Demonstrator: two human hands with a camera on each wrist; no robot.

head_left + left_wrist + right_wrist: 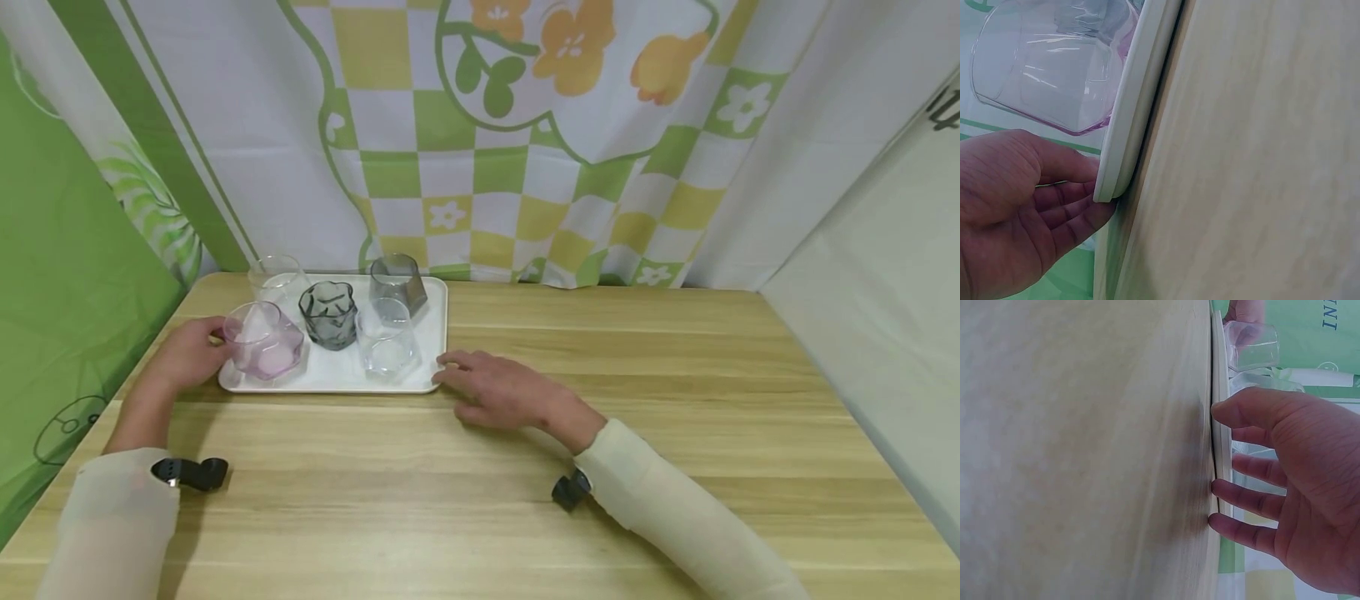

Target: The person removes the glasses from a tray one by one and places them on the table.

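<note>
A white rectangular tray [330, 375] lies on the wooden table with several drinking glasses on it. My left hand [186, 354] pinches the tray's left edge; in the left wrist view its thumb is at the rim and the fingers curl beneath. Right beside that hand stands a pinkish glass [273, 358]. At the front right corner of the tray, my right hand [502, 390] has its fingers spread and loosely bent, fingertips right at the edge. Nearest to it is a clear glass [386, 350]. A dark grey textured glass [328, 317] stands mid-tray.
Toward the back of the tray are another clear glass [277, 279] at left and a smoky grey glass [397, 287] at right. Behind the table hangs a patterned curtain [498, 175]. Wooden tabletop [637, 358] extends to the right and front.
</note>
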